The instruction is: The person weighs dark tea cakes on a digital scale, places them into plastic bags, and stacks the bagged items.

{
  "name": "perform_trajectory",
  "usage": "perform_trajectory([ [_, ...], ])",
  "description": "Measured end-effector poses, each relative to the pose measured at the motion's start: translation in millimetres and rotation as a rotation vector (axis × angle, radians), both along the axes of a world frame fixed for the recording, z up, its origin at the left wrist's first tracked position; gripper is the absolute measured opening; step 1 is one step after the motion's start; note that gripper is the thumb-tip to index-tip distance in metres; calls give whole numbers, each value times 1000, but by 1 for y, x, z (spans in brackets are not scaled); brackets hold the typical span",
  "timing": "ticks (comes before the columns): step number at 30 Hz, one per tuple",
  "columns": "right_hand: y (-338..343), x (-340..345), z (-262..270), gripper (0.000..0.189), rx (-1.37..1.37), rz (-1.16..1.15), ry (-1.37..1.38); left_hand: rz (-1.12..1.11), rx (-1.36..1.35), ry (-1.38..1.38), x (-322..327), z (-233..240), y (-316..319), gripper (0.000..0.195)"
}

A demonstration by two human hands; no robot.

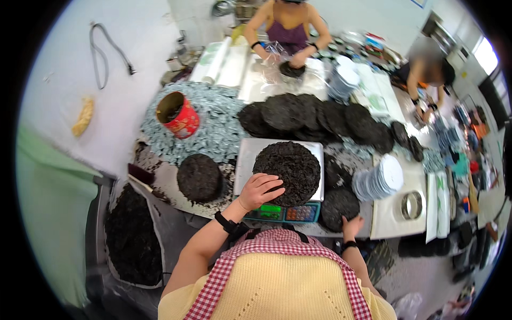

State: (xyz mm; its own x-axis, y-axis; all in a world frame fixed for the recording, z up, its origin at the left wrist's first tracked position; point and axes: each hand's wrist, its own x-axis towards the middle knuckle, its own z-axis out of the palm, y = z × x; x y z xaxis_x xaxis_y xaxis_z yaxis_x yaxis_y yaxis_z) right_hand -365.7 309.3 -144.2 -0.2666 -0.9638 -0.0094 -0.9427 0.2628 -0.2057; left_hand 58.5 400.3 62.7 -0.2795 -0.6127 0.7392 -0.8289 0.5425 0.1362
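Note:
My left hand (259, 192) lies on the near-left part of a dark round pressed cake (298, 170) of leafy material. That cake rests on the steel pan (245, 160) of a digital weighing scale (288, 213) with a green-lit display. My right hand (353, 227) touches the right edge of another dark round cake (338, 208), beside the scale; whether the fingers grip beneath it is hidden. To the scale's left sits a third, thicker cake (199, 178). Several more dark cakes (284, 112) lie overlapping in a row behind the scale.
Pale foil packets (218, 120) surround a red tin (180, 118). A stack of white discs (378, 180) and a metal ring (411, 205) stand right. A brush (146, 182) and a bag of dark loose material (134, 240) are left. Two people (288, 34) work at the table beyond.

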Motion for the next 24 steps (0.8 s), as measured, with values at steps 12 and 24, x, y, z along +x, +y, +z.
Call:
perform_trajectory([
  [12,-25,-20,60,54,149,79,-428,563,417,510,20,-59,-37,75],
  [24,-72,15,158,46,176,55,-1704,155,610,1165,65,-3,-32,35],
])
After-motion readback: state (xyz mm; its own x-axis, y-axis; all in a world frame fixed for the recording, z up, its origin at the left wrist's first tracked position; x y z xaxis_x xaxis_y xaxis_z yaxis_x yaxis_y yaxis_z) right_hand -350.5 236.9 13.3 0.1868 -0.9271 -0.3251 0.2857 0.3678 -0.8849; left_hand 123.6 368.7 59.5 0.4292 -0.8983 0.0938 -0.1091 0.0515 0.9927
